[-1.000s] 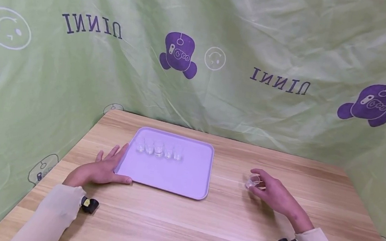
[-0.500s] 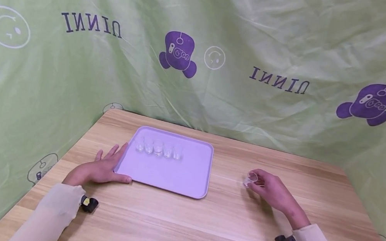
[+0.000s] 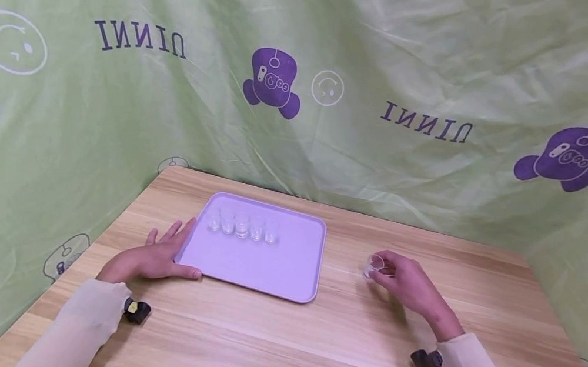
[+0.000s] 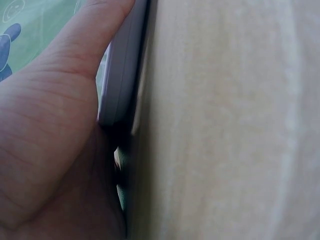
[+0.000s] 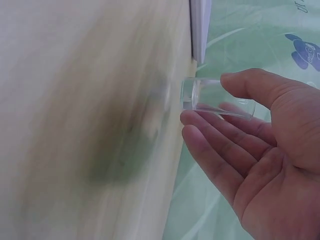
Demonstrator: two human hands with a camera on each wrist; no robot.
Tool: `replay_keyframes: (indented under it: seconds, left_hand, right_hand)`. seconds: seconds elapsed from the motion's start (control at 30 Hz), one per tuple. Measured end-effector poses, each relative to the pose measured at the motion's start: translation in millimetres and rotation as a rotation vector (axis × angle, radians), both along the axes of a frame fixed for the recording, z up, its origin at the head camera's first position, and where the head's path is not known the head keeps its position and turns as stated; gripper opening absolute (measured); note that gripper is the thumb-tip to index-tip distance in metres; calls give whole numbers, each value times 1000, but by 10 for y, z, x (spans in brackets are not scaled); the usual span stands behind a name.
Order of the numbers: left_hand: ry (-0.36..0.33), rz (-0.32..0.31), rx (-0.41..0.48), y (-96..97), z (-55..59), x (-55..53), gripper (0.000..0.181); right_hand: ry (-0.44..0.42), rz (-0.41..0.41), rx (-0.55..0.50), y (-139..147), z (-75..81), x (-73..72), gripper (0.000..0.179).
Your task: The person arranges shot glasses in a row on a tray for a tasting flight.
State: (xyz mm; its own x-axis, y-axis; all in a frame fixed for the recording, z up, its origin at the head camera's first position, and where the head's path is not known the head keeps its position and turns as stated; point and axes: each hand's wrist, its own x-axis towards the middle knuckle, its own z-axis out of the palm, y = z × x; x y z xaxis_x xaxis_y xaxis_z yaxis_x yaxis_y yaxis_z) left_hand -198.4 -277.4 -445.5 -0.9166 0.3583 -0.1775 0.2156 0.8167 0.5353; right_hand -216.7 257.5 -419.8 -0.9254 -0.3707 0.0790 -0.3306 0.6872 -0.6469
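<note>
In the head view, my right hand [image 3: 405, 281] holds a small clear shot glass [image 3: 369, 267] upright, well to the right of the tray. The right wrist view has the thumb on one side of the shot glass [image 5: 188, 94] and the fingers on the other. Its thick base is close to the tabletop; whether they touch I cannot tell. My left hand [image 3: 156, 259] rests against the near left corner of a lilac tray [image 3: 264, 269], fingers spread and thumb along the front edge. Several more shot glasses [image 3: 241, 227] stand in a row toward the back of the tray.
The wooden table [image 3: 279, 341] carries the tray at its left half. A green printed curtain [image 3: 349, 159] hangs right behind the table's back edge and along both sides. Each wrist wears a small black camera [image 3: 424, 360].
My right hand has moved left and slightly toward the back with the shot glass, a little closer to the tray. The left hand, the tray and the row of glasses have stayed put.
</note>
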Motion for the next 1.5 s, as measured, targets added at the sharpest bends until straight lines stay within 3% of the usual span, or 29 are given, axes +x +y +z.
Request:
replay_keyframes:
  seconds: [1.07, 1.5]
  left_hand:
    - [2, 3, 6, 12, 11, 5, 128]
    - [0, 2, 15, 3, 3, 4, 128]
  right_hand:
    - [0, 88, -107, -582, 83, -221, 31]
    - [-20, 144, -127, -881, 73, -333, 23]
